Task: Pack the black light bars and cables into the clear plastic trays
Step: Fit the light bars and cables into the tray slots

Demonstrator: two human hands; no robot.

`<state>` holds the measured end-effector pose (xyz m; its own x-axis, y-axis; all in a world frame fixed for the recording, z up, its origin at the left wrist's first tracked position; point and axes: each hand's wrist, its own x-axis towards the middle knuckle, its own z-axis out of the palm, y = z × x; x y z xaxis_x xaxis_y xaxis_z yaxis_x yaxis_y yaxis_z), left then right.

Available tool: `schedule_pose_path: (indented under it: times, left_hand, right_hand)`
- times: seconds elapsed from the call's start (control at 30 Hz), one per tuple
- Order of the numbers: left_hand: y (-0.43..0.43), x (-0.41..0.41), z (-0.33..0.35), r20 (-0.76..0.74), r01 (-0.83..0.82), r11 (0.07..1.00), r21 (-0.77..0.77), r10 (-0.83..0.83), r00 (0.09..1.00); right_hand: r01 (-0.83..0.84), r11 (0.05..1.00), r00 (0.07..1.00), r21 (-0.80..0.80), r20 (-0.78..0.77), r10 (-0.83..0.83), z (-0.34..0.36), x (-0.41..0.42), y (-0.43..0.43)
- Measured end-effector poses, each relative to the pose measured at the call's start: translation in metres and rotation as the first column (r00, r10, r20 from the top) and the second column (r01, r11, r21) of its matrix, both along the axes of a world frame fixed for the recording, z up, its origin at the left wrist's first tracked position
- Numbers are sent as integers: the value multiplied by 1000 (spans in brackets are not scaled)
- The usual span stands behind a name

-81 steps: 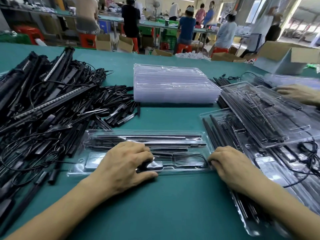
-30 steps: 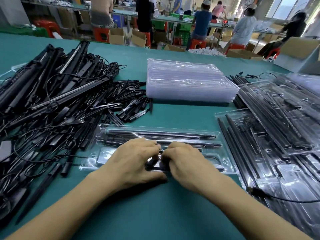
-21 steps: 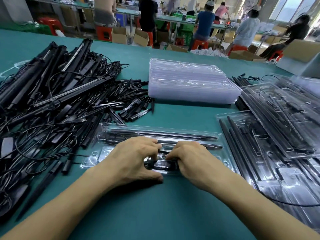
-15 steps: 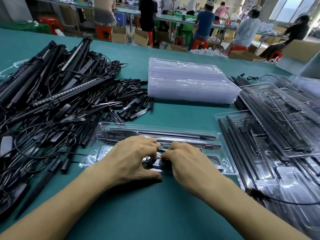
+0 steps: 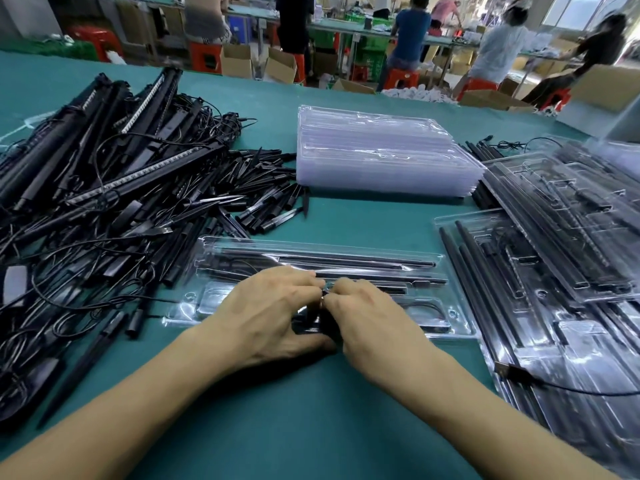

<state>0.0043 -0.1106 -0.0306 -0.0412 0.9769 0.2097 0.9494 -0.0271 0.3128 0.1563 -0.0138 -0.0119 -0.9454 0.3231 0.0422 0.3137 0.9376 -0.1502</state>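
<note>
- At the near edge of the tray (image 5: 460, 329), over its middle, my left hand (image 5: 273, 313) and right hand (image 5: 363, 317) meet fingertip to fingertip. Both have curled fingers and pinch one small black part (image 5: 323, 295). I cannot tell whether it is a plug or a cable end.
- Task items: the light bars (image 5: 346, 263) lie lengthwise in the far slots of the tray. A cable loop (image 5: 429, 311) lies in the pocket at the tray's right end. The loose heap (image 5: 121, 202) of bars and cables lies to the left of the tray, reaching its left end.
- Risk 1: the tray looks thin, and nothing pins it down except my hands. Pressing hard at one point could flex it and, in my judgement, lift the seated bars out of their slots.
- Risk 2: my fingers hide most of the pinched part. If I press it in out of line, it may sit above its pocket.
- Risk 3: the cable loop may spring out of its pocket once released, because a coiled cable tends to unwind.
- Risk 4: strands from the heap lie against the tray's left end. They may snag and drag when the tray is moved.
- Change, 2.7 s back: my right hand was at the tray's right end and my left hand worked alone at the middle. Both hands now meet at the middle.
- Change, 0.5 s back: none of note. The bars occupy the same slots.
</note>
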Motion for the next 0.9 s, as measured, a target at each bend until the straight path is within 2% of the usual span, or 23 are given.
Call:
schedule_pose_path:
  times: [0.13,0.2,0.33,0.47,0.6,0.77,0.9]
  left_hand:
    - [-1,-1,1,-5,-28,999,37,28,1000]
    - [1,-3,3,-17,-24,999,28,24,1000]
    - [0,-7,5,-43,-6,1000,21,7,999]
    - [-1,-2,9,-91,-6,998,54,11,996]
    - [-3,-3,9,-68,-35,998,56,39,997]
    - [-3,0,10,-158,-57,995,83,70,985]
    - [-3,-3,10,-101,-54,995,87,63,993]
  right_hand:
    - [3,967,999,-254,-51,-17,3,16,14]
    - [-4,955,988,-297,-150,-43,6,22,21]
    - [146,955,906,-257,-352,-233,15,25,41]
    - [146,974,962,-171,-205,-180,16,23,48]
    - [98,987,984,-127,-133,-115,15,22,41]
    - [27,999,999,-47,-35,-28,13,15,24]
    - [38,999,999,31,13,-39,9,18,14]
